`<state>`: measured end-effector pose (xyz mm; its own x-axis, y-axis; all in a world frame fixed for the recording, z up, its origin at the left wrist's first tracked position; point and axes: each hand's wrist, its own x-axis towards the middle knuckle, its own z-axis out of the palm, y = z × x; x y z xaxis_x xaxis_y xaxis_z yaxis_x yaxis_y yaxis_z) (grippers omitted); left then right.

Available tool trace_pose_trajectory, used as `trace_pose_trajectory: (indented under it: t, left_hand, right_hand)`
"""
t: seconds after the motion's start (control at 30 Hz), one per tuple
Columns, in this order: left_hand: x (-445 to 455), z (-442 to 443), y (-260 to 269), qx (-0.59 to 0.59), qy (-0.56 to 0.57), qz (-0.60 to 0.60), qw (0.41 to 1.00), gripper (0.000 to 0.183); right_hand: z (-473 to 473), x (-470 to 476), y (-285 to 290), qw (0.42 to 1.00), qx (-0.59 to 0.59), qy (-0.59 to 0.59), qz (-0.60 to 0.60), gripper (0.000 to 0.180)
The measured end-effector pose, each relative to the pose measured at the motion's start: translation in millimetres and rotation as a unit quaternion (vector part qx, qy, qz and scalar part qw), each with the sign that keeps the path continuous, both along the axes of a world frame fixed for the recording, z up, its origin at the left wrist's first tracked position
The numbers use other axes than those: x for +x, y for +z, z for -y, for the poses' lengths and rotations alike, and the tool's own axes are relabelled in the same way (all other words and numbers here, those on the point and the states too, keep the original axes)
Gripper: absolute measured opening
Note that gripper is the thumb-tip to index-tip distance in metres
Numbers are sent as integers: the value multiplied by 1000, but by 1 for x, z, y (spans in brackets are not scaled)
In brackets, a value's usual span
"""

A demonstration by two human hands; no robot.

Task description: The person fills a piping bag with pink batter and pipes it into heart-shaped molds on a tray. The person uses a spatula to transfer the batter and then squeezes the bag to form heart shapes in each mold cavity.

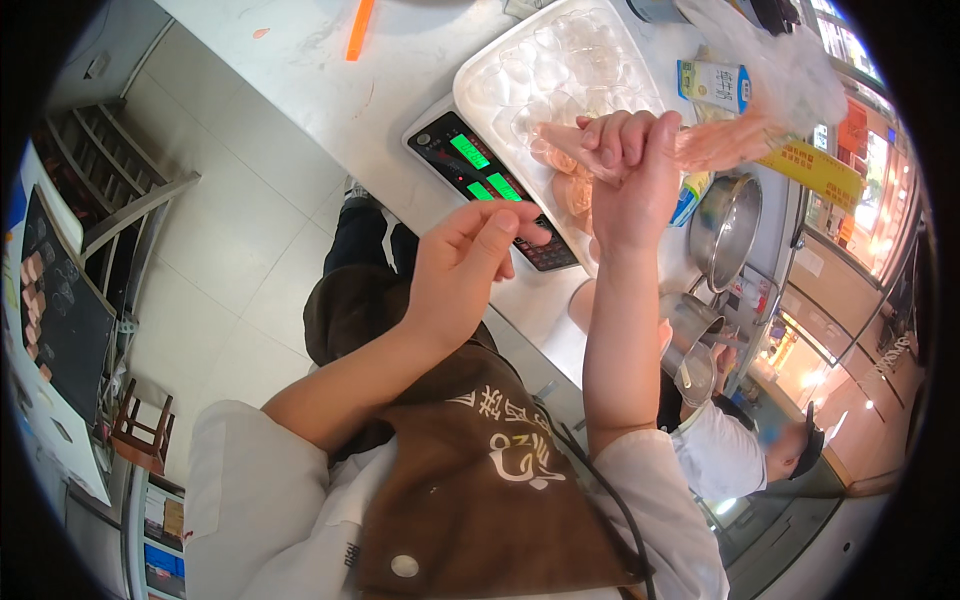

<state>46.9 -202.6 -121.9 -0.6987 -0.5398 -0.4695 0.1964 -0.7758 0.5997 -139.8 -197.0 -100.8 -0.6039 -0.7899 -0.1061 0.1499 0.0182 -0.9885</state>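
Note:
My right hand (pixel 634 169) is closed around a clear plastic piping bag (pixel 720 142) with a pinkish-orange filling. The bag's narrow end points left over a white tray (pixel 469 97); its loose, crumpled end sticks out to the right. Clear round plastic cups (pixel 536 71) fill the tray, and several near the hand hold pinkish-orange contents (pixel 574 191). Beneath the tray is a digital scale (pixel 442 150) with green displays. My left hand (pixel 469 259) hovers by the scale's keypad, fingers loosely curled and somewhat apart, with nothing seen in it.
Milk cartons (pixel 712 84), a steel bowl (pixel 724 232) and a steel pot (pixel 686 322) lie beyond the tray. An orange strip (pixel 360 30) is on the worktop (pixel 300 45). Another person (pixel 720 450) in a dark cap is at the right. A wooden stool (pixel 142 431) stands at left.

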Motion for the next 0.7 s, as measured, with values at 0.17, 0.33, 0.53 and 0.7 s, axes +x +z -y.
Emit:
trace_pose_trajectory:
  t: [0.17, 0.33, 0.53, 0.7]
  left_hand:
    - [-46, 46, 28, -501, 141, 72, 851, 39]
    - [-114, 47, 64, -564, 91, 100, 814, 43]
    - [-121, 28, 90, -558, 119, -4, 821, 26]
    - [-114, 11, 108, -567, 163, -68, 804, 16]
  right_hand:
    - [3, 9, -8, 996, 64, -65, 12, 52]
    - [2, 11, -14, 996, 68, -65, -8, 51]
    - [-2, 14, -11, 998, 38, -27, -40, 50]
    - [-1, 13, -8, 997, 36, 7, -63, 48]
